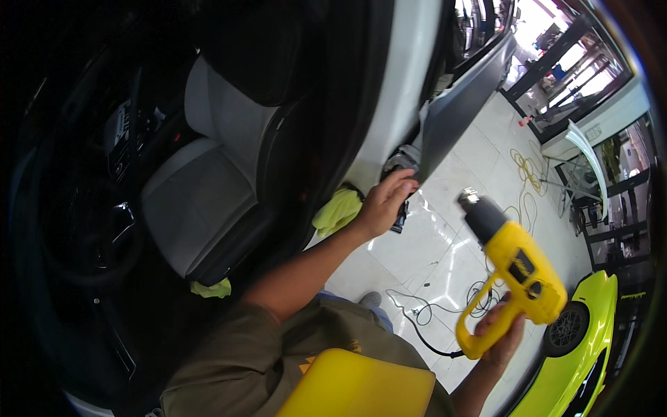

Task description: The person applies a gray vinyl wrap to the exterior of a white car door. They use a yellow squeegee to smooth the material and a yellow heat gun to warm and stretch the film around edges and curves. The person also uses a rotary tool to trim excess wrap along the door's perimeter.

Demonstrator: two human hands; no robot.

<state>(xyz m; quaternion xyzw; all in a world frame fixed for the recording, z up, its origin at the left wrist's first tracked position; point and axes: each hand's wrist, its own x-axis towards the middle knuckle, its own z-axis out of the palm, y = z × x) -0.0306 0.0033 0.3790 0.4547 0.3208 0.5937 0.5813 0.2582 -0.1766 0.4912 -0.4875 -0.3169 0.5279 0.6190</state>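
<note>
The right hand (513, 335) is wrapped around the handle of a yellow heat gun (531, 271). The gun is up in the air over the white floor (392, 260), on the right side of the view. Its long body runs on a slant, from the top left down to the bottom right. The dark nose (485, 217) with its shiny metal tip points up and to the left, and the back end is nearer the bright green car (590, 361). A black cord (424, 340) comes out at the handle's bottom.

The left hand (381, 208) is at the low end of a gray car door (462, 104), with its fingers close together. They seem to touch the edge, but I cannot tell if they hold it. Just beside this hand is 1 green cloth (338, 210). A gray car seat (208, 174) is on the left.
</note>
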